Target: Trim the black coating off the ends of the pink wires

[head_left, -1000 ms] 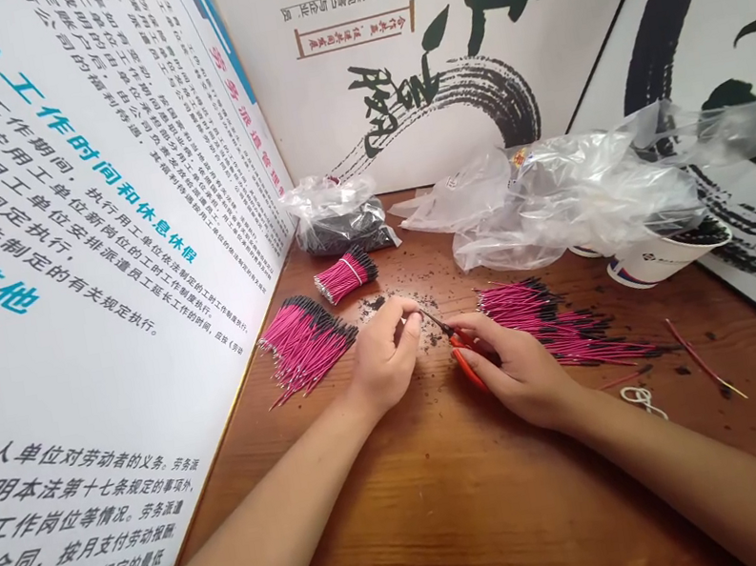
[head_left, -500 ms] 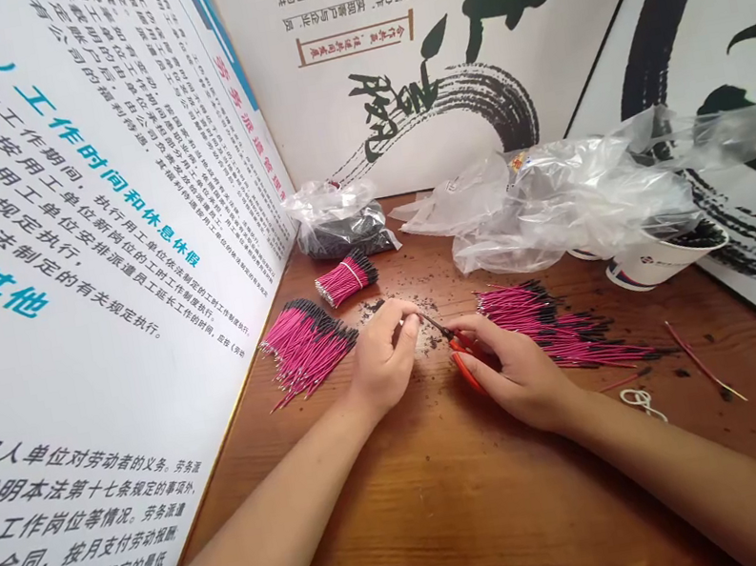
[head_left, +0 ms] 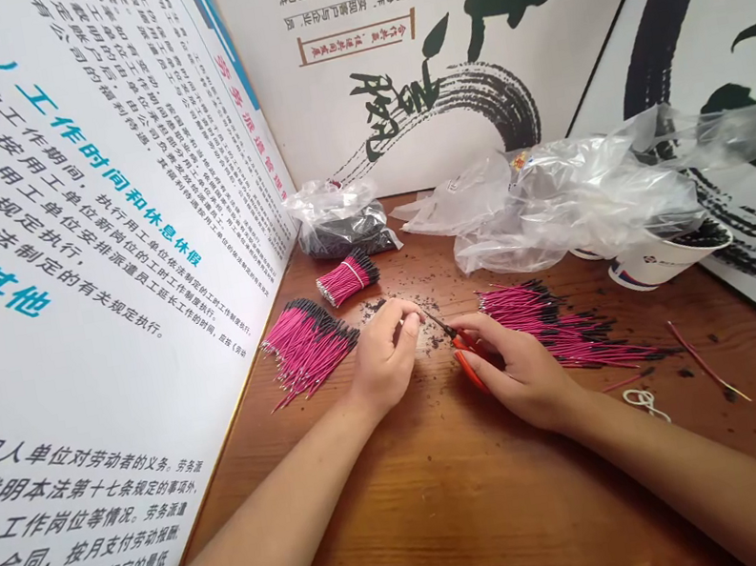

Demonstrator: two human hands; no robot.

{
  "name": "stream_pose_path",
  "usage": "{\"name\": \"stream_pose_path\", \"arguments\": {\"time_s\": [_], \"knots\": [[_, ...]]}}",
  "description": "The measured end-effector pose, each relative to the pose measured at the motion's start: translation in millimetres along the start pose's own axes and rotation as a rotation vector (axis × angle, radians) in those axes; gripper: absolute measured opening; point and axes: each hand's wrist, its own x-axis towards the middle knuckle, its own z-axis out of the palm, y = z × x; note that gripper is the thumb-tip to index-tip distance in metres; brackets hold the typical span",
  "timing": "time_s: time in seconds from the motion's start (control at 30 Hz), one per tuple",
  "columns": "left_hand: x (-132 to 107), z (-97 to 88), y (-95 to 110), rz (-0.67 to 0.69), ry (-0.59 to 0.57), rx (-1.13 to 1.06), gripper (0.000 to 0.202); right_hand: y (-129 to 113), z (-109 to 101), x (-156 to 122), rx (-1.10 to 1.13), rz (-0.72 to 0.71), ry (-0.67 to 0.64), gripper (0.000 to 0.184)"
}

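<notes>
My right hand [head_left: 519, 366] is closed round the orange handles of small scissors [head_left: 467, 360], whose dark blades point up and left. The blade tips are close to the fingertips of my left hand [head_left: 389, 349]. That left hand is pinched shut, and whatever lies between thumb and finger is too small or hidden to name. Just left of it spreads a pile of pink wires with black ends [head_left: 309, 348]. Beyond my right hand lies a second heap of similar wires [head_left: 560, 330].
A tied bundle of pink wires [head_left: 346, 279] lies before a clear bag of black pieces [head_left: 347, 230]. Clear plastic bags [head_left: 573, 192] rest by a tilted paper cup [head_left: 664, 259]. Black scraps litter the wooden table [head_left: 417, 518]. A white string [head_left: 645, 403] and a loose wire [head_left: 707, 363] lie right.
</notes>
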Motion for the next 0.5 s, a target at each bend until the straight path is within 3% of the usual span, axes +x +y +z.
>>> {"name": "stream_pose_path", "arguments": {"time_s": [0.5], "knots": [[-1.0,0.2,-1.3,0.004,-0.020,0.005,0.019,0.3,-0.7,-0.7,-0.029,-0.036,-0.014,0.028]]}}
